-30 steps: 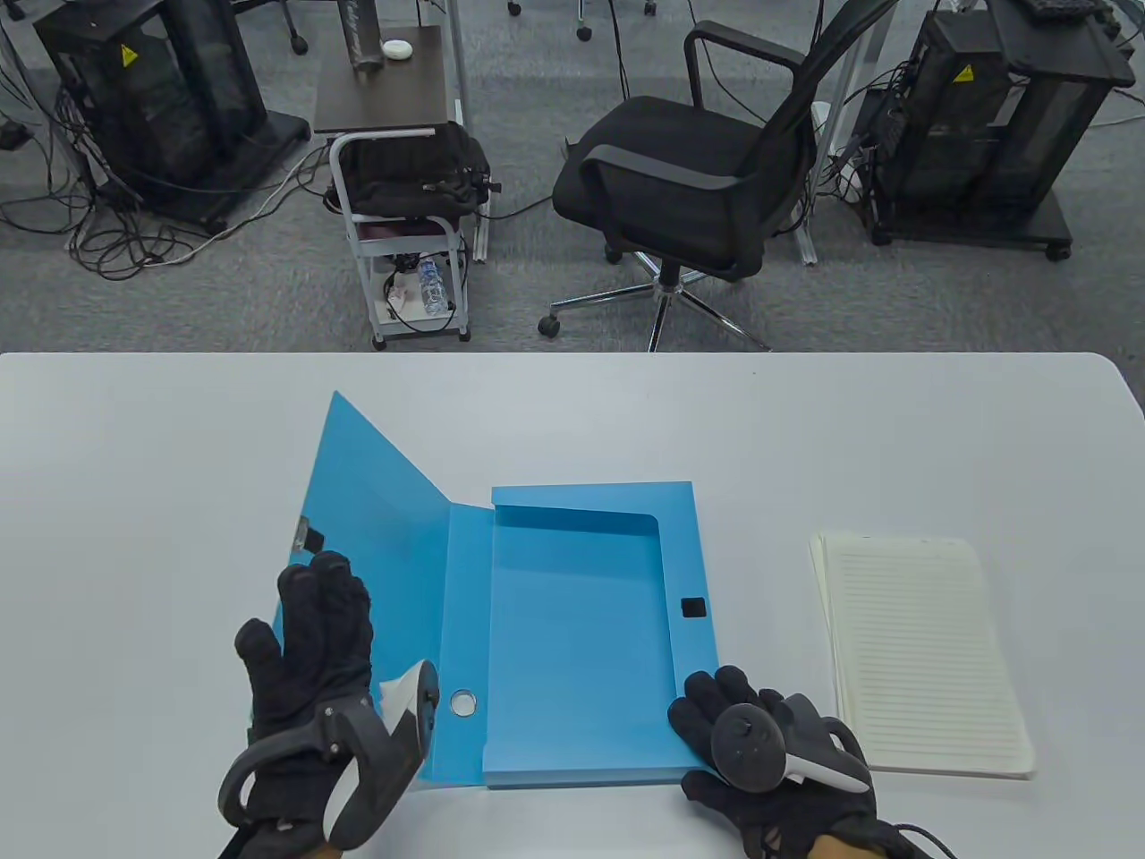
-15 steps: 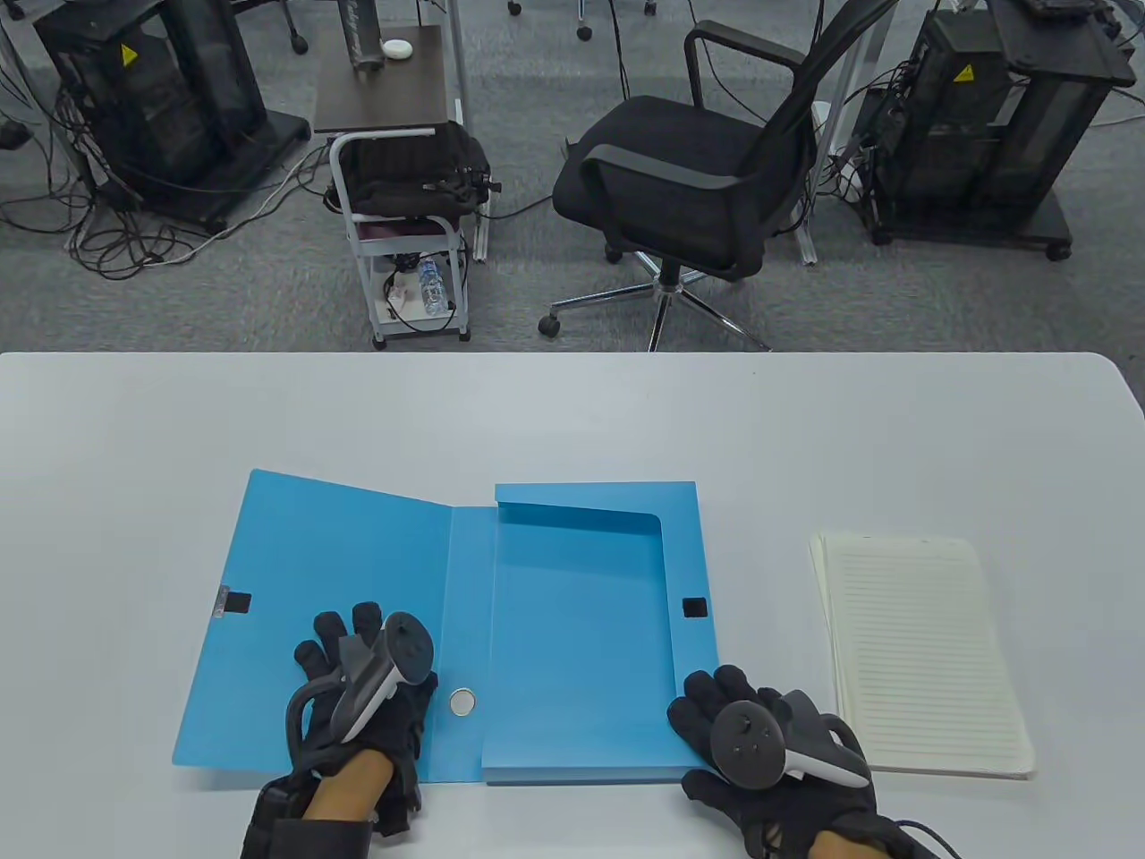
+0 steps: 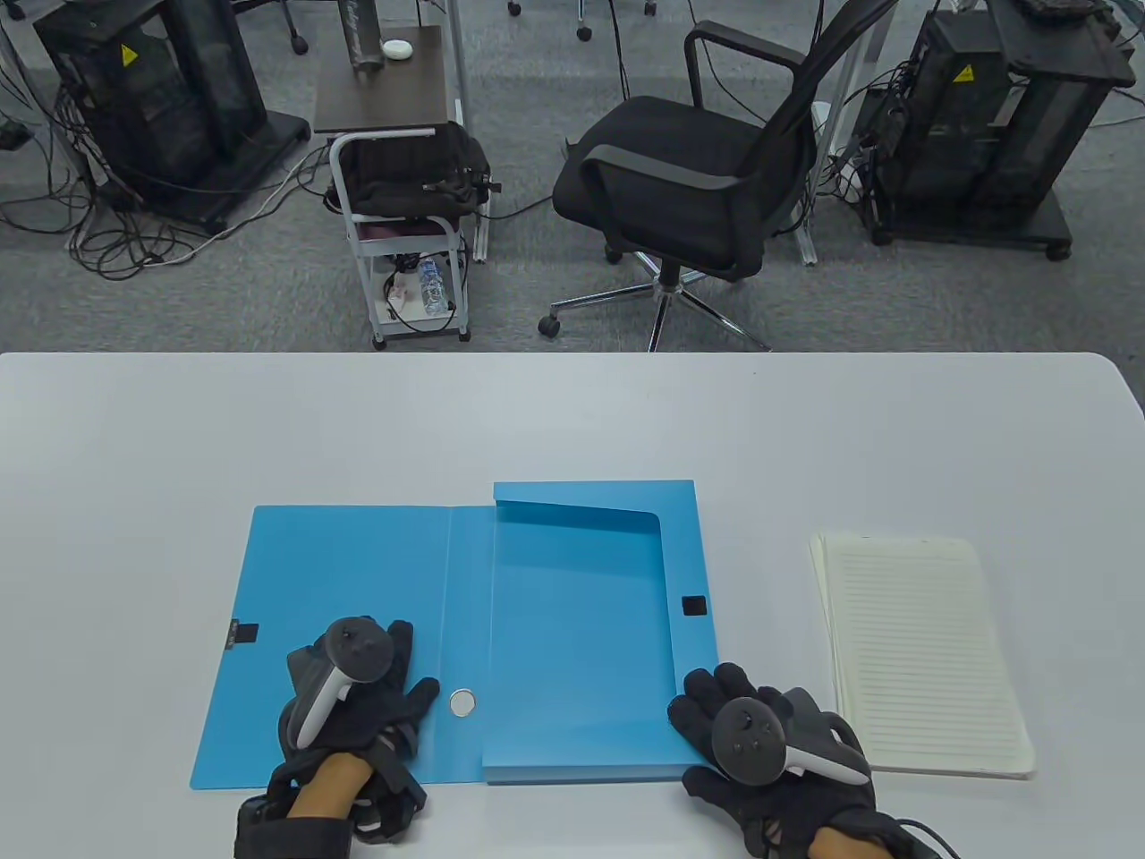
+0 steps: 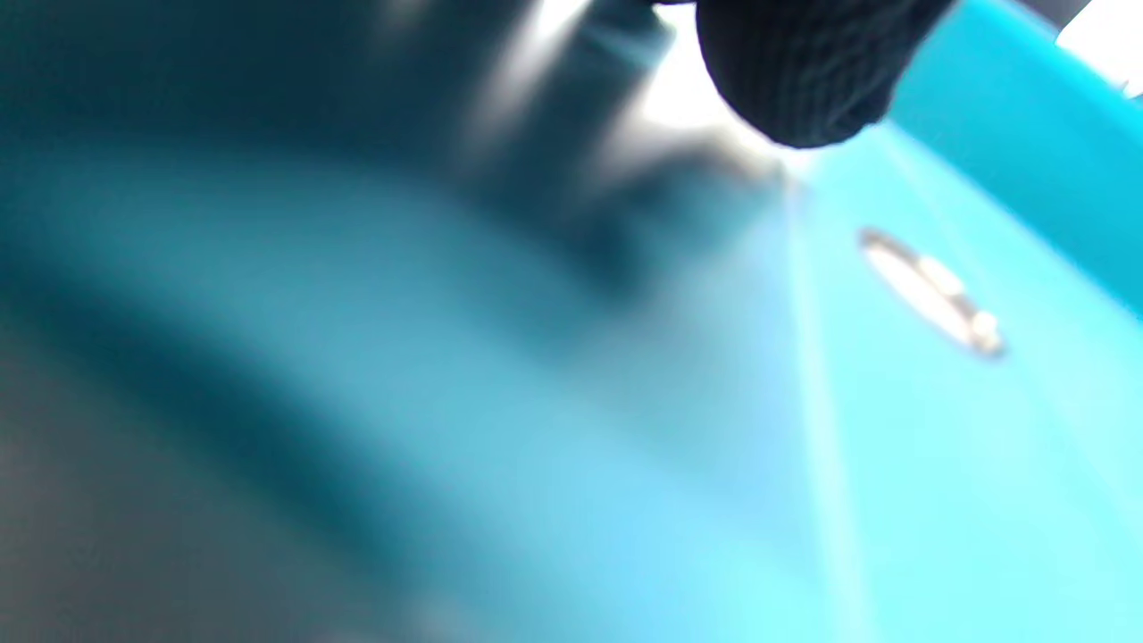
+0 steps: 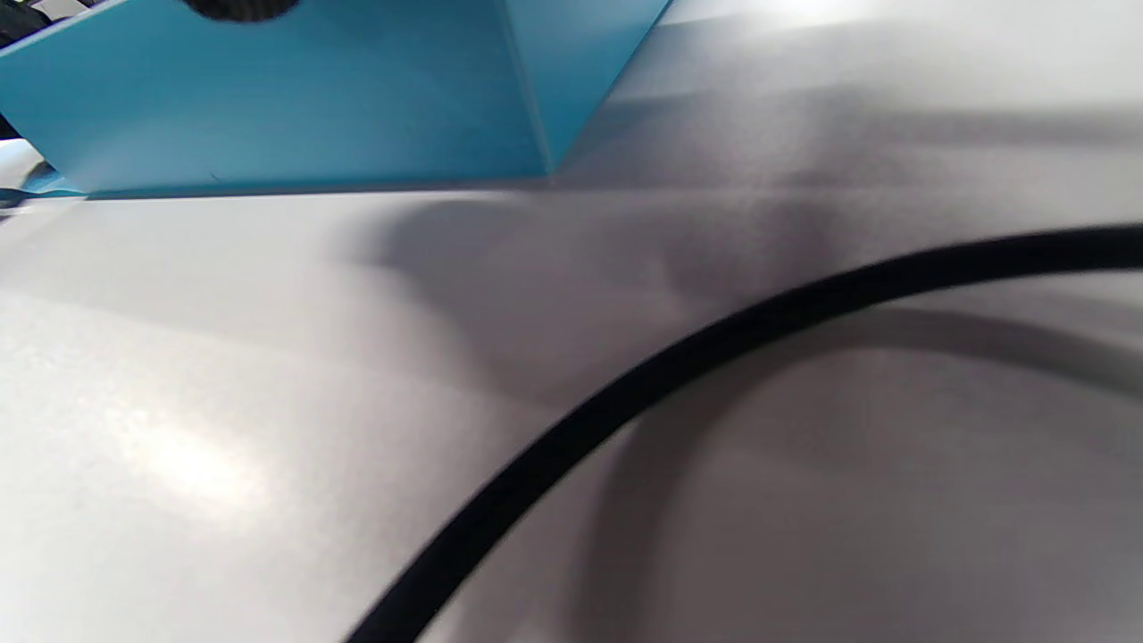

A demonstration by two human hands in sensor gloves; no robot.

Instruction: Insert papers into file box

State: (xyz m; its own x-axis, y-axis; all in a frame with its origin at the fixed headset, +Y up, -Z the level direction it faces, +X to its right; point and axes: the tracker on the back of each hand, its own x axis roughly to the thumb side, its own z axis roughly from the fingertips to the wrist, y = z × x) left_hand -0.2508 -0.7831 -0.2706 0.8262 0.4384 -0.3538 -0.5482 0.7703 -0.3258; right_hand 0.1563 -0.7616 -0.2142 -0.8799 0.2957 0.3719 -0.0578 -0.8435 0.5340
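Table view was evenly lit and sharp, with soft, short shadows under the hands; straight lines bowed slightly toward the frame edges. Left wrist view was heavily blurred: the blue file box [image 4: 893,500] surface smeared, dark out-of-focus mass at upper left, blown-out white patch near the top. Right wrist view showed a broad glare spot on the counter [image 5: 196,464], a blurred black cable [image 5: 679,366] and its soft shadow.

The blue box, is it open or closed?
Open. The file box has its lid spread flat on the table, under the left hand, and its inside looks empty.
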